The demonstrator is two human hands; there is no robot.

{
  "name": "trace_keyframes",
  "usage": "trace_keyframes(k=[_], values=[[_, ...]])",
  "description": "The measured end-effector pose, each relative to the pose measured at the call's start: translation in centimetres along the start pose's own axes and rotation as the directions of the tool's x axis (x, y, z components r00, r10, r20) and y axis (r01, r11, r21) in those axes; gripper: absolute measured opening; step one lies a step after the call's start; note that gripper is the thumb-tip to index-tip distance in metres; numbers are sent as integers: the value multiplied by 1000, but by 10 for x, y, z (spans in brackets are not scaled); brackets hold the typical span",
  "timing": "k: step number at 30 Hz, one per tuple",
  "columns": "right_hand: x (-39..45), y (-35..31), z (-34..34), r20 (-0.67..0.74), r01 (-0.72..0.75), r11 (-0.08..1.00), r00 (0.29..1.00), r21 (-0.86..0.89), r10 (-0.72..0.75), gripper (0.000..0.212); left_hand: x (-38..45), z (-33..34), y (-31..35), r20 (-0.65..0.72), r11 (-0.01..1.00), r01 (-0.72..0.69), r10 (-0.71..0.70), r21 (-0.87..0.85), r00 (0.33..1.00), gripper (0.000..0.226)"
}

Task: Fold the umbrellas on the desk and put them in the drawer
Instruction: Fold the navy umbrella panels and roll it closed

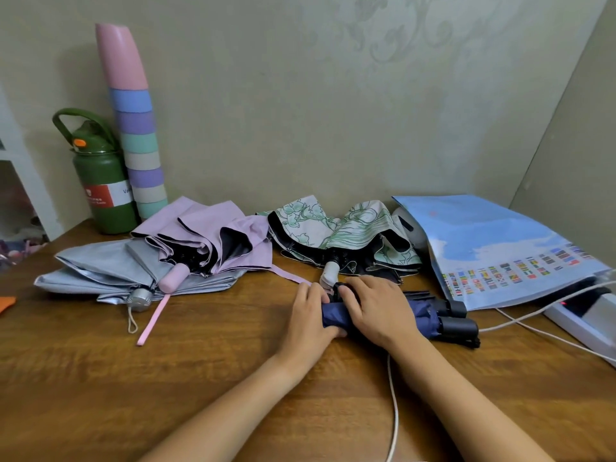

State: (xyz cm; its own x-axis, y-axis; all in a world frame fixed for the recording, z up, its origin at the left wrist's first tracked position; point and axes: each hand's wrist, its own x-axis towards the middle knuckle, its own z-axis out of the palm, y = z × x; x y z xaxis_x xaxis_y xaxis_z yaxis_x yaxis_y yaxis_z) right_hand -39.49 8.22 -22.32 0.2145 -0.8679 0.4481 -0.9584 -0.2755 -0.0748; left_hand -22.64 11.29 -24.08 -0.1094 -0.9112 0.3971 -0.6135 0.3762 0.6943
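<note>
Both my left hand (308, 315) and right hand (376, 308) grip the rolled navy umbrella (423, 316) lying on the desk (133, 378), while the grey (100, 268), pink (213, 235) and floral (346, 235) umbrellas wait unfolded, the drawer out of view

Both forearms reach forward over the desk; the left hand (308, 315) and right hand (378, 310) sit side by side, fingers curled, gripping.

Umbrellas on the desk: five. Grey (110, 271), pink (213, 235), floral (343, 235), navy (336, 316), black (455, 308). Bottles: one (100, 181).
</note>
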Motion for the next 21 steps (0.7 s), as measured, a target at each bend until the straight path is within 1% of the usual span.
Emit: trace_keyframes(k=[1,3,6,10,16,21], values=[[2,-3,0,49,0,1000,999,-9,0,56,1,1,0,-2,1000,3,-3,-5,1000,61],[7,-7,-1,89,9,1000,996,-27,-6,61,4,4,0,-3,1000,7,-7,-20,1000,61],[11,-8,-1,83,4,998,997,-55,0,63,7,5,-3,16,999,9,-8,-35,1000,60],[10,-6,0,41,13,998,999,-53,-11,59,5,3,-8,53,999,-36,37,-27,998,58],[11,2,-1,48,43,999,998,23,-44,60,8,5,-4,-12,999,-24,24,-38,1000,60],[14,11,-9,74,27,998,997,61,-31,64,5,17,4,-37,999,-36,35,-31,999,60]])
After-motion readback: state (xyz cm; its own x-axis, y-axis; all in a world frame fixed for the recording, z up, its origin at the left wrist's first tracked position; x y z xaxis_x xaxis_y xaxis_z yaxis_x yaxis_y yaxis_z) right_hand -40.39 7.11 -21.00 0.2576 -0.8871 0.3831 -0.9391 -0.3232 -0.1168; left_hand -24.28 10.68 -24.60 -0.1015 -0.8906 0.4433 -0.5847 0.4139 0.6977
